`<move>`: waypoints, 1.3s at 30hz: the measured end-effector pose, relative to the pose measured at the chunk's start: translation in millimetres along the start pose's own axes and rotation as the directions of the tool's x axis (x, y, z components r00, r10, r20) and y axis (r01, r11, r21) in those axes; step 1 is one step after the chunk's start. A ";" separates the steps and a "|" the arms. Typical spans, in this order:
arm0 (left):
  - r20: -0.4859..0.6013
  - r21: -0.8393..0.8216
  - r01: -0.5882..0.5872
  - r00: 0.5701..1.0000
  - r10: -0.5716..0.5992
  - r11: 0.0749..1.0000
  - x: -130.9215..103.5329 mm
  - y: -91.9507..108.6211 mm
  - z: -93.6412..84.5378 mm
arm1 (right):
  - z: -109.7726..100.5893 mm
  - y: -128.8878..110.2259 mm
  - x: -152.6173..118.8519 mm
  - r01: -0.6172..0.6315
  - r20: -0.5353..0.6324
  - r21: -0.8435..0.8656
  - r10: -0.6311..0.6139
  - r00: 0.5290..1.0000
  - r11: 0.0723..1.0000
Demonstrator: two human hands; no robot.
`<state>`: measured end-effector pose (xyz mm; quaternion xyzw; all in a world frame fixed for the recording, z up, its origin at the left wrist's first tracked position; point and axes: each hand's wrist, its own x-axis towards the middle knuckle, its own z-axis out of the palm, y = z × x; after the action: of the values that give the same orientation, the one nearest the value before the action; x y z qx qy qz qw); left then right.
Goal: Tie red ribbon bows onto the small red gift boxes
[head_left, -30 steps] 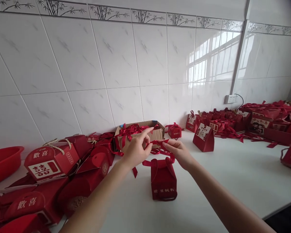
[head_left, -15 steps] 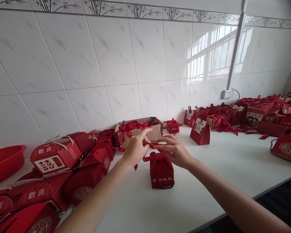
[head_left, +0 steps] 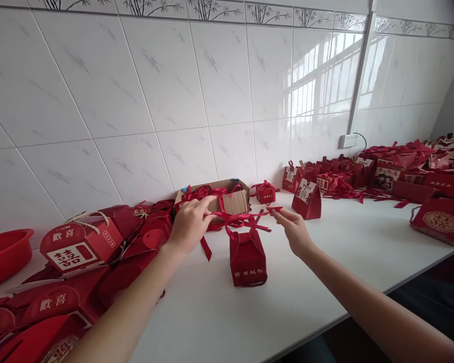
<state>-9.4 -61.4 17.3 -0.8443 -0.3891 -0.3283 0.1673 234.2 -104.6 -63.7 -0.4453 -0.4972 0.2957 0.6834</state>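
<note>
Left hand (head_left: 191,224), box's ten o'clock, and right hand (head_left: 294,231), two o'clock, each pinch red ribbon (head_left: 236,217) | Small box (head_left: 248,264) stands on surface (head_left: 212,312), ribbon's six o'clock | Uneven pulling could tip it or skew the knot

One basin (head_left: 7,258), one carton (head_left: 236,203) and one wall socket (head_left: 348,141) show, with red boxes (head_left: 247,258) too crowded to count.

Centre box (head_left: 248,256): deep red, pale lettering. Ribbon (head_left: 235,217): glossy red. Worktop (head_left: 287,292): white. Carton (head_left: 236,202): brown. Basin (head_left: 5,257): bright red. Large box (head_left: 108,241): red; white label (head_left: 71,258), red characters. Wall tiles (head_left: 124,91): white, grey veining. Border strip (head_left: 215,10): dark bamboo motif.
</note>
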 end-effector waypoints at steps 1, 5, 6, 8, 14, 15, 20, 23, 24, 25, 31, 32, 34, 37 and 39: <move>-0.001 0.016 0.015 1.000 -0.015 1.000 -3.0 -4.2 -4.0 | -7.1 2.1 -0.3 0.012 -0.017 -0.025 -0.013 1.000 1.000; 0.075 0.129 0.045 0.996 -0.055 0.991 -25.1 -22.6 -19.3 | -47.6 19.7 -4.1 0.043 -0.094 -0.262 -0.069 0.993 0.964; 0.125 0.186 0.036 0.990 -0.060 0.982 -33.3 -27.8 -21.4 | -60.3 26.5 -6.1 0.036 -0.112 -0.384 -0.086 0.990 0.922; 0.238 0.311 0.004 0.968 -0.082 0.950 -51.3 -37.6 -21.6 | -85.3 41.4 -11.8 0.007 -0.129 -0.653 -0.120 0.984 0.757; 0.445 0.394 -0.121 0.892 -0.074 0.911 -86.9 -42.9 -6.8 | -113.4 68.7 -27.1 -0.031 -0.030 -0.913 0.008 1.000 0.407; 0.457 0.385 -0.124 0.887 -0.072 0.914 -87.3 -39.6 -5.2 | -109.5 68.0 -27.5 -0.033 -0.038 -0.929 -0.007 0.999 0.368; 0.429 0.067 0.086 0.897 -0.106 0.994 -77.4 -17.1 6.3 | -74.6 50.0 -22.4 0.070 -0.035 -0.916 -0.252 0.967 0.395; 0.367 -0.229 0.271 0.914 -0.175 0.935 -71.8 -4.8 25.7 | -48.6 38.1 -19.8 0.182 0.104 -0.759 -0.160 0.982 0.625; 0.357 -0.322 0.340 0.908 -0.219 0.884 -70.7 -1.4 34.3 | -39.4 35.5 -19.4 0.168 0.160 -0.693 -0.078 0.984 0.701; 0.360 -0.410 0.404 0.896 -0.262 0.818 -70.1 1.6 43.2 | -30.2 33.9 -19.1 0.131 0.206 -0.632 0.003 0.979 0.764; 0.631 -0.661 0.688 0.725 -0.274 0.299 -74.9 12.3 78.8 | 7.6 38.7 -16.6 -0.247 0.344 -0.362 0.375 0.861 0.899; 0.700 -0.639 0.739 0.673 -0.237 0.211 -76.7 12.6 79.6 | 9.1 39.3 -16.3 -0.275 0.372 -0.354 0.405 0.836 0.894; 0.788 -0.590 0.804 0.594 -0.159 0.081 -80.2 12.0 78.3 | 8.5 39.1 -16.3 -0.333 0.455 -0.330 0.458 0.764 0.883; 0.814 -0.575 0.817 0.565 -0.138 -0.050 -84.1 9.0 75.7 | 3.4 37.9 -17.0 -0.458 0.580 -0.264 0.519 0.627 0.849; 0.818 -0.569 0.810 0.542 -0.193 -0.140 -85.5 7.1 75.3 | 0.1 37.7 -17.0 -0.521 0.613 -0.263 0.558 0.560 0.812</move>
<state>-13.2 -72.2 -96.2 -0.5395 -0.4176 -0.3090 -0.6626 230.0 -102.8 -104.8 -0.4574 -0.5537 0.6156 0.3244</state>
